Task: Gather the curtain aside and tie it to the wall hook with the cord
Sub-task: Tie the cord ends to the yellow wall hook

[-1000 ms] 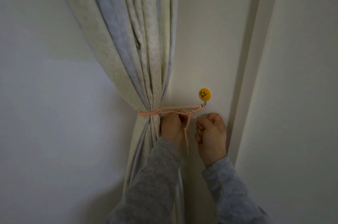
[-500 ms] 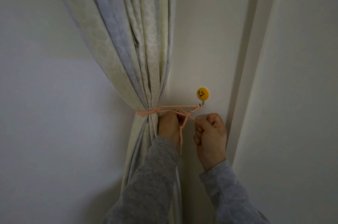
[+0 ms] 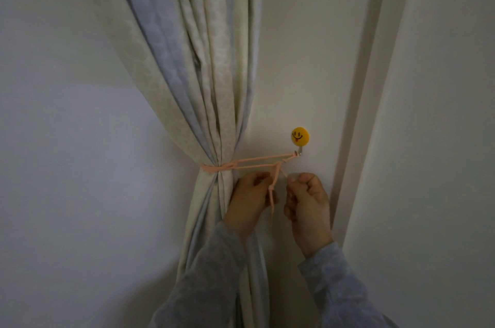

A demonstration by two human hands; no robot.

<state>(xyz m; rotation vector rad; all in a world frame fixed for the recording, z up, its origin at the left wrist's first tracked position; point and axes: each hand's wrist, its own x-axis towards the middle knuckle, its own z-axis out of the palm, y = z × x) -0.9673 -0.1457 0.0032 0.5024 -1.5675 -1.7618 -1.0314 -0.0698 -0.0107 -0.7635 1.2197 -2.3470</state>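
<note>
A: Start with what's closest. What are the hands doing?

B: Grey sleeves come up from below. The left hand is curled closed beside the curtain, pinching the hanging tail of the cord. The right hand is a closed fist, its thumb and finger gripping the other short end just under the knot.

A: And the cord's direction?

B: The pink cord runs nearly level, long axis left to right, rising slightly toward the hook. It cinches the curtain at its waist, and two strands stretch across to the yellow smiley hook on the wall.

A: Anything different from a second ago?

B: The hands sit slightly lower and further apart, and the tails angle down from the knot.
</note>
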